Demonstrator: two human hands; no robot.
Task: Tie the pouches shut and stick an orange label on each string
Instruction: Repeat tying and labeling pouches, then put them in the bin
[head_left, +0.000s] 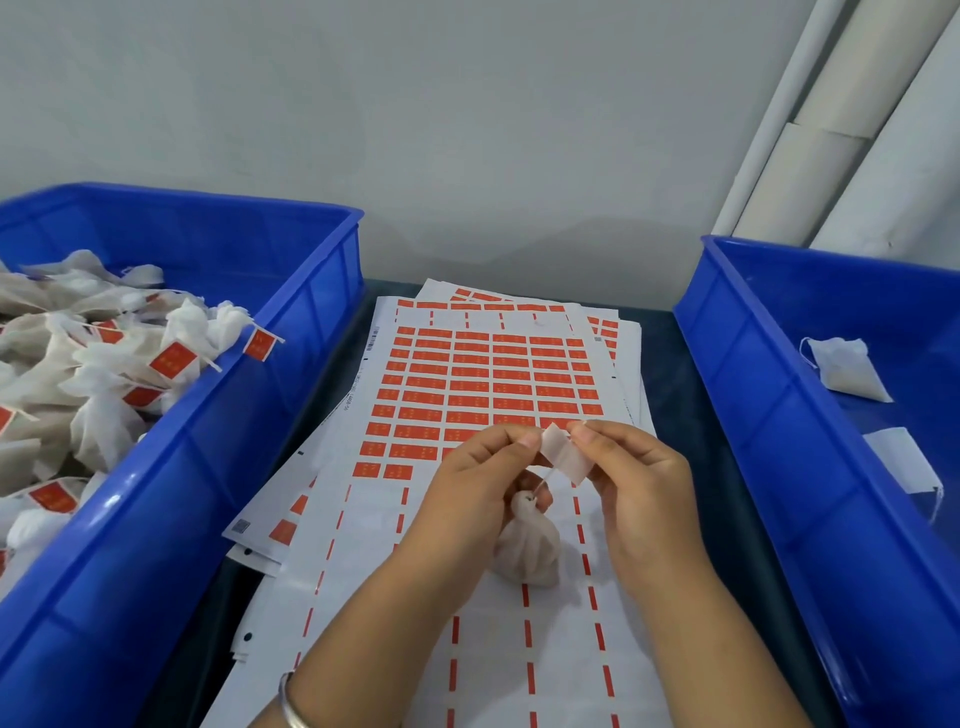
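Left hand: we pinch the label.
Right hand: fingers pinch its other edge.
String: centre it, fold squarely.
Pouch: hangs tied.

I have 1 view only, from the head-worn camera. It looks forward and down onto the tabletop at close range, wide-angle, with straight edges bowed. The far wall fills the upper frame; both forearms enter from the bottom edge. No 2nd view to compare.

Label print side hidden; bins cropped.
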